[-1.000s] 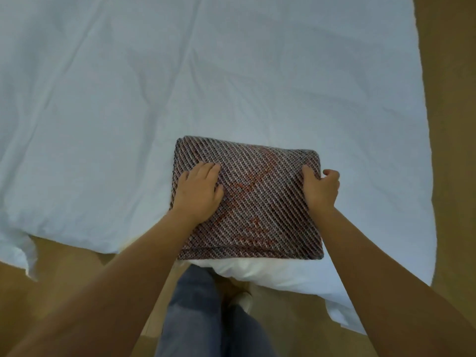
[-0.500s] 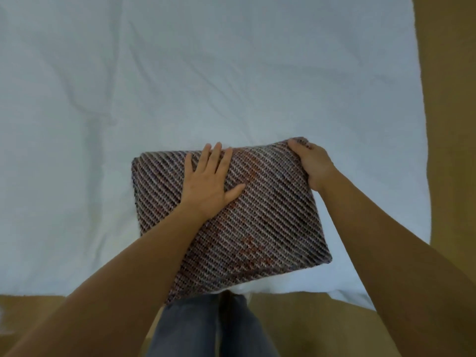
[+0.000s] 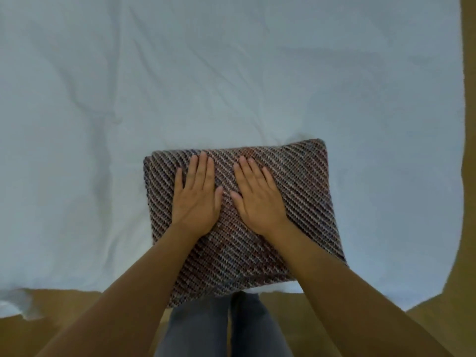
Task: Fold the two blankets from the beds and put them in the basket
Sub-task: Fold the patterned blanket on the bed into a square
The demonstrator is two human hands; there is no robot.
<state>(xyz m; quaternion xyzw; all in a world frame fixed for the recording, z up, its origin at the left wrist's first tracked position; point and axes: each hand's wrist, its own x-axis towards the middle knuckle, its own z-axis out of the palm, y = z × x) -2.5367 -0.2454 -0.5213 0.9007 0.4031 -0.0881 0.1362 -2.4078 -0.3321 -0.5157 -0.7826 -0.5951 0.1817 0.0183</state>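
A folded knit blanket (image 3: 304, 181) with brown, grey and reddish diagonal stripes lies as a thick rectangle at the near edge of the bed (image 3: 180, 86). Its near left corner hangs slightly over the bed's edge. My left hand (image 3: 196, 197) rests flat on the blanket's left half, palm down, fingers straight and close together. My right hand (image 3: 257, 197) lies flat beside it on the middle of the blanket, palm down. Neither hand grips the fabric. No basket and no second blanket are in view.
The bed is covered by a wrinkled white sheet that fills most of the view. Tan floor (image 3: 468, 124) runs along the bed's right side and near edge. My legs in grey trousers (image 3: 221, 328) stand against the near edge.
The blanket has turned and shifted to the right. My right hand let go of the far right corner and now lies flat on top; my left hand stays flat on it.
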